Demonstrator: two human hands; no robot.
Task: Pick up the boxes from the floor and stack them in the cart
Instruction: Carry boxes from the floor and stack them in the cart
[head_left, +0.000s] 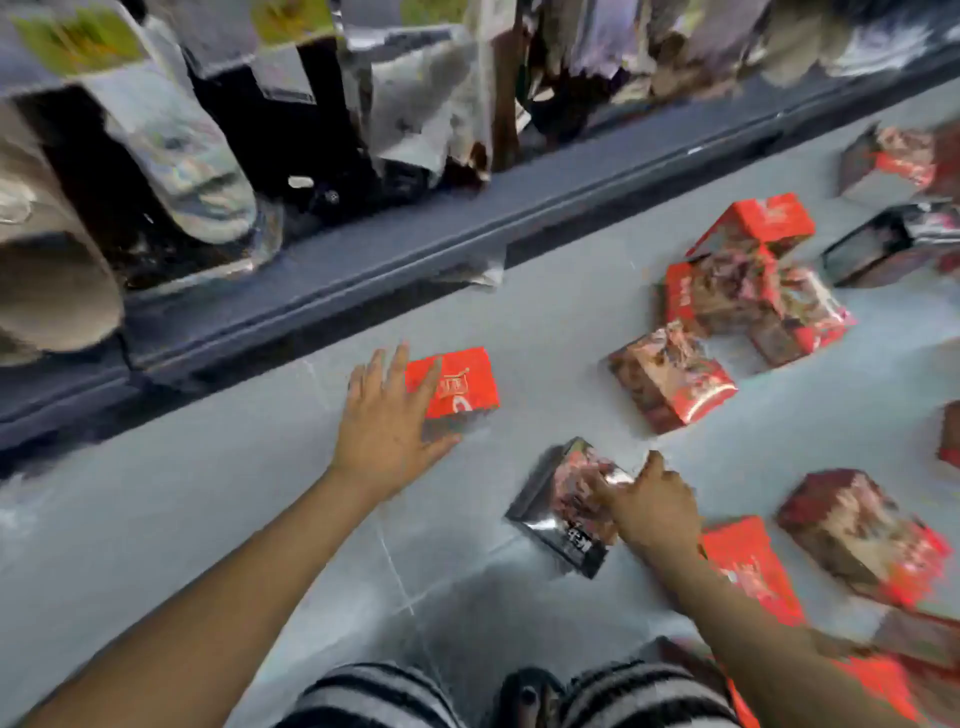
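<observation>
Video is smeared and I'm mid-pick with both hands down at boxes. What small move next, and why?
Probably curl the left hand round the red box: its fingers lie spread over that box's edge, not yet gripping. The right hand touches the black box, though its grip is blurred, so both could then lift.

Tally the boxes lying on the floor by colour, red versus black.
Red boxes: 8
Black boxes: 2
Total: 10, excluding blurred red fragments at the right edge.
</observation>
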